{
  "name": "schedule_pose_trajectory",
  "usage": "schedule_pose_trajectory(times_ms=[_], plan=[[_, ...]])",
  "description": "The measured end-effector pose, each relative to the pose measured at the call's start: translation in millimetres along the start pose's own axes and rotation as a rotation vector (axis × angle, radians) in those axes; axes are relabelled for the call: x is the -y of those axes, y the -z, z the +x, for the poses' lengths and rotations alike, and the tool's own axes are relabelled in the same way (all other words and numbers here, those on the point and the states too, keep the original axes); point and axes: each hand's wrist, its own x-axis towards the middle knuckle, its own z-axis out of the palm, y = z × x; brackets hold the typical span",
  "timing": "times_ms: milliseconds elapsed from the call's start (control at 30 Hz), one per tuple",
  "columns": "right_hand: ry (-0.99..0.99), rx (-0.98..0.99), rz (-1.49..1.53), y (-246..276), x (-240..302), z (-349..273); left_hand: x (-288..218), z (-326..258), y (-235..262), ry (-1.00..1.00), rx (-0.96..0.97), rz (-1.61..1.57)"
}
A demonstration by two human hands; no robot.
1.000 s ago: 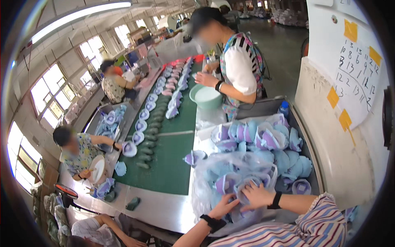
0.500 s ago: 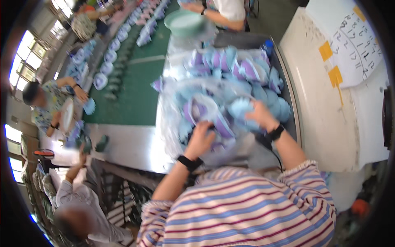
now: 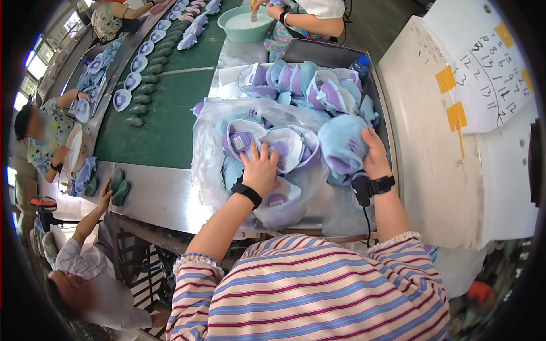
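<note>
Right hand (image 3: 375, 154) clamped on the edge of a light-blue and purple, cup-shaped fabric piece (image 3: 343, 142), beside a clear plastic bag (image 3: 203, 170). Left hand (image 3: 259, 170) touches bagged pieces; whether it grips, cannot tell. Judged risks: one-sided hold, piece slipping; loose film, snagging; corded black wrist device (image 3: 360, 190), catching.

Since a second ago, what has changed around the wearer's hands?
The right hand has moved rightward, away from the left hand, and holds a blue-and-purple piece at the right side of the clear bag. The left hand stays on other pieces in it.
</note>
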Motion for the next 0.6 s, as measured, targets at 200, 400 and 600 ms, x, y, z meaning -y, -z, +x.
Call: schedule_pose_trajectory(times_ms=[200, 400, 600], plan=[[-0.136, 0.3, -0.014, 21.4, -28.2, -11.5, -64.8, 33.6, 29.0, -0.041, 0.065, 0.184], [-0.192, 0.126, 0.245, 27.4, -43.7, 2.0, -82.2, 69.7, -55.1, 0.052, -0.086, 0.246], [-0.403, 0.339, 0.449, -1.0, -31.6, -3.8, 17.8, 49.5, -1.0, -0.262, -0.049, -0.311]])
